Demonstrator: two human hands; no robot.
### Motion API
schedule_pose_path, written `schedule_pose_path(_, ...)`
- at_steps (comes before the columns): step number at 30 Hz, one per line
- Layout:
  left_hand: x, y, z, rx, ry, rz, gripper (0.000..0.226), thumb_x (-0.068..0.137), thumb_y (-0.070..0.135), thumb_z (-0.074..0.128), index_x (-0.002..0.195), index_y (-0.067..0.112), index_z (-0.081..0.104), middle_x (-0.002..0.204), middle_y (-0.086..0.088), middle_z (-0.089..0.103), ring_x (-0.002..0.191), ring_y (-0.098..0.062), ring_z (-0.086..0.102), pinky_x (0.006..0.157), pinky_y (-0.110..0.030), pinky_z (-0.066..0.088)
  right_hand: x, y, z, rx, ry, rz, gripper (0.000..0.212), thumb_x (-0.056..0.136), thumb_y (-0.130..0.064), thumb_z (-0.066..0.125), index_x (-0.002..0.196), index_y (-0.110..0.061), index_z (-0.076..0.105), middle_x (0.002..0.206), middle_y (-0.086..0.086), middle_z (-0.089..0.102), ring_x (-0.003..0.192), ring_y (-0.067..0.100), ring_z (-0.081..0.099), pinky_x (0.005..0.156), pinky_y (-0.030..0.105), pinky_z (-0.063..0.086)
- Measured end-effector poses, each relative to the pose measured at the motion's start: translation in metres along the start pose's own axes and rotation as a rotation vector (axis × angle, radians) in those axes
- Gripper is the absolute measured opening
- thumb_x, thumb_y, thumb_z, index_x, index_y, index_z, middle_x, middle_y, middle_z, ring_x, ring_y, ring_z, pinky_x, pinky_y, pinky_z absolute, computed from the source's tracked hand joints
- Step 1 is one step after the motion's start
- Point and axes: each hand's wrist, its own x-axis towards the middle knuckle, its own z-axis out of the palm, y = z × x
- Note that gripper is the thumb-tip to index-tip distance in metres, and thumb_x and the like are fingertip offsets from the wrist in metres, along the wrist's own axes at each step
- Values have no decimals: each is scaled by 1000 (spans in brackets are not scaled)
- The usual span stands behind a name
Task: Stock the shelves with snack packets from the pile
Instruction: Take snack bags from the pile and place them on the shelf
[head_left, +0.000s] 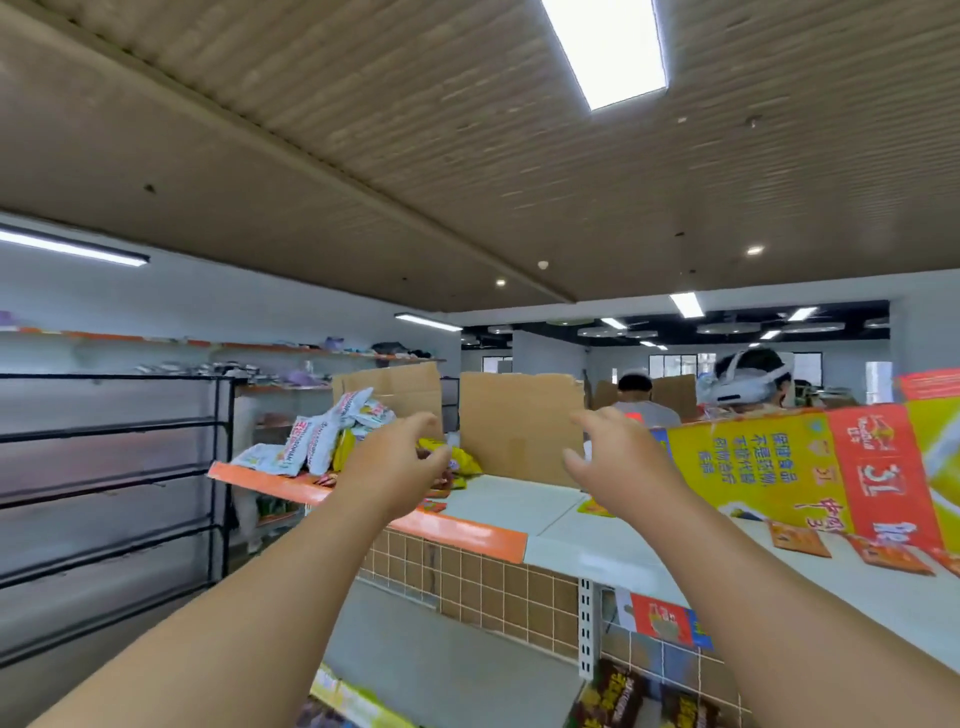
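A pile of snack packets (332, 431), white and yellow, lies on the top shelf (509, 504) at its left end. My left hand (400, 462) is stretched out just in front of the pile, fingers loosely curled and holding nothing; a yellow packet (462, 460) shows just past its fingertips. My right hand (618, 457) hovers over the white shelf top to the right, fingers spread and bent, also holding nothing. Orange flat packets (797, 538) lie on the shelf top at the right. Dark packets (618, 691) stand on a lower shelf.
Cardboard sheets (519, 426) stand upright behind the shelf top. A yellow and red printed box (810, 462) leans at the right. A black empty rack (104, 493) stands to the left. Two people (748, 384) are behind the shelf in the background.
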Motion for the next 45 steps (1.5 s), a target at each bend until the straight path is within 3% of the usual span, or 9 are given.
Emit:
schedule_pose_path(8,45,-18,7,89,112,-159,46,96,43,55,141,36,53,147,7,55,117,-24,60,84,-35,45,72,29,42,83,-41,-96,49,94,-38,54,141,-25,52,138,2,52,115,26,55,85,35,50)
schedule_pose_path(13,49,-32,18,203,79,-231,50,94,49,53,143,39,49,130,7,65,110,-22,60,83,-36,48,96,34,80,155,-127,-96,50,96,-38,54,143,-23,49,133,3,51,98,26,57,73,32,50)
schedule_pose_path(19,61,-60,28,220,78,-282,48,97,44,53,144,34,50,116,4,68,95,-17,58,78,-35,46,115,22,125,217,-228,-114,47,95,-36,56,139,-23,52,142,7,47,119,31,54,92,44,53)
schedule_pose_path(24,91,-94,51,180,64,-336,46,96,47,53,140,38,52,127,7,64,105,-20,60,79,-35,44,134,13,151,204,-260,-140,45,95,-32,58,139,-24,54,146,11,44,123,33,51,96,46,51)
schedule_pose_path(30,138,-132,102,86,-52,-212,36,94,41,57,129,35,63,121,6,69,92,-19,61,76,-32,47,175,8,179,197,-281,-66,50,95,-32,58,144,-26,51,148,3,42,100,24,58,78,39,57)
schedule_pose_path(39,210,-219,178,80,-306,-38,56,88,49,63,142,38,54,145,7,57,125,-19,57,98,-34,48,257,-32,253,121,-370,106,53,96,-33,58,147,-20,48,142,3,57,123,26,57,98,36,49)
schedule_pose_path(41,219,-231,189,76,-341,26,58,87,52,63,142,37,54,145,6,57,126,-19,56,100,-35,48,271,-44,270,89,-411,129,45,94,-33,58,138,-20,57,133,4,63,115,27,61,92,35,51)
schedule_pose_path(43,227,-242,198,92,-355,98,58,87,56,63,141,37,55,140,6,60,124,-20,57,98,-36,48,282,-57,287,40,-469,117,26,92,-26,58,113,-14,67,110,7,69,100,28,65,77,32,51)
schedule_pose_path(45,231,-251,206,120,-335,152,61,86,61,61,141,38,53,137,6,59,124,-20,54,99,-36,47,291,-61,304,-5,-510,117,8,89,-18,57,86,-12,61,87,8,63,85,29,61,59,29,41)
